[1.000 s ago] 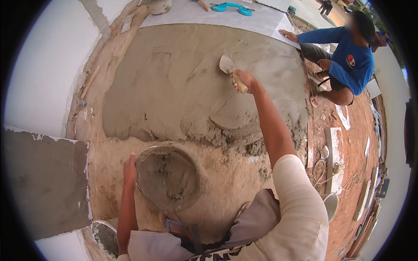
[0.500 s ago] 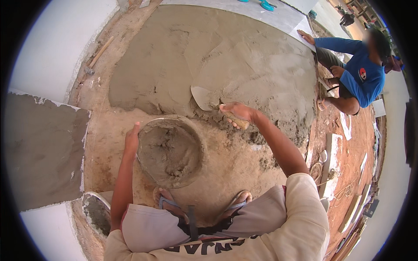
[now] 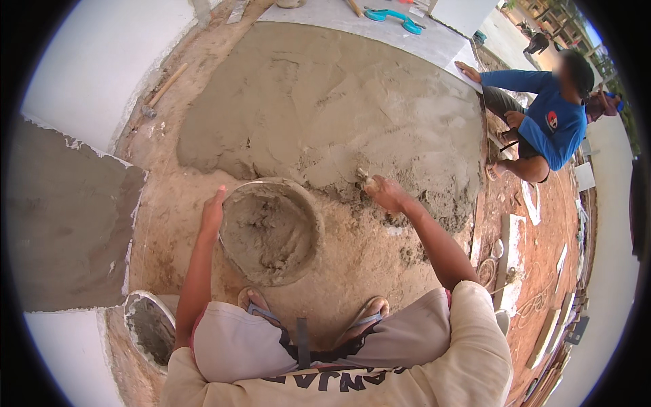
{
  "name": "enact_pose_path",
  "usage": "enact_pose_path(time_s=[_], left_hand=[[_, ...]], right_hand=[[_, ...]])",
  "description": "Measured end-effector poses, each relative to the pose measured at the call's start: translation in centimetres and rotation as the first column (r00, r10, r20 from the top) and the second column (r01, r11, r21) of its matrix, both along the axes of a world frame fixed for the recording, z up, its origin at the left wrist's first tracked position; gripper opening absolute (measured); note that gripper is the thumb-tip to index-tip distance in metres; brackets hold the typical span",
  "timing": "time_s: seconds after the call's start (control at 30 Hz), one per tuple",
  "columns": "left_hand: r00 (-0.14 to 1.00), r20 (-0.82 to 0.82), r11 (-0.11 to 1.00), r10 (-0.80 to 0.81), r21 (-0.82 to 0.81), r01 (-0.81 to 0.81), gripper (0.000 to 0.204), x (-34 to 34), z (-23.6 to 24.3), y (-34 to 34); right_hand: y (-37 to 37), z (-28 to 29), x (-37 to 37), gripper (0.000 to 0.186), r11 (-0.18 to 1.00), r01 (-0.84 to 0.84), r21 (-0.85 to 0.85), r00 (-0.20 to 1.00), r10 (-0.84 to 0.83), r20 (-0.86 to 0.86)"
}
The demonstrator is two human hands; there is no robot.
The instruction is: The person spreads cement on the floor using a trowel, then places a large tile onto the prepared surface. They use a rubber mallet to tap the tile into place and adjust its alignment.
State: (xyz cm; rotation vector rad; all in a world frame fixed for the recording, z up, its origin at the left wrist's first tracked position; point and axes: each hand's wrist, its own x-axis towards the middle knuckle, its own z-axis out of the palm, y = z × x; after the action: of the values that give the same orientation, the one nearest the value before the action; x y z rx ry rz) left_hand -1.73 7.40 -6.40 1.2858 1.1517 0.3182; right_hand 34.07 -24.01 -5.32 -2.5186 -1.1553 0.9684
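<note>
My left hand grips the rim of a round bucket holding wet grey mortar, between my sandalled feet and the mortar bed. My right hand is wrapped round the handle of a trowel at the near edge of the spread mortar bed, just right of the bucket; most of the blade is hidden. Lumpy mortar lies below and to the right of that hand.
A co-worker in blue crouches right, a hand on a pale slab bearing turquoise suction lifters; another person is behind. A second bucket stands lower left, a hammer by the left wall. Boards and rope lie right.
My right hand has drawn the trowel back from the middle of the mortar bed to its near edge beside the bucket. My left hand stays on the bucket rim.
</note>
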Motion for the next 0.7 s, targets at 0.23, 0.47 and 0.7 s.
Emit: enact_pose_path(time_s=[0.23, 0.47, 0.7], left_hand=[[0.998, -0.051, 0.999, -0.024, 0.037, 0.026, 0.067, -0.1, 0.6, -0.4], [0.999, -0.036, 0.992, -0.005, 0.127, 0.009, 0.07, 0.0, 0.2, -0.5], [0.999, -0.012, 0.996, -0.045, 0.077, 0.046, 0.071, 0.0, 1.3, -1.1]], right_hand=[[-3.5, 1.2, -2.4, 0.056, 0.889, 0.45, -0.087, 0.615, -0.379, -0.691], [-4.7, 7.6, -6.4, 0.044, 0.919, 0.393, 0.037, 0.636, -0.243, -0.733], [-4.2, 10.6, -9.2, 0.048, 0.98, 0.14, 0.141, 0.804, -0.029, -0.593]])
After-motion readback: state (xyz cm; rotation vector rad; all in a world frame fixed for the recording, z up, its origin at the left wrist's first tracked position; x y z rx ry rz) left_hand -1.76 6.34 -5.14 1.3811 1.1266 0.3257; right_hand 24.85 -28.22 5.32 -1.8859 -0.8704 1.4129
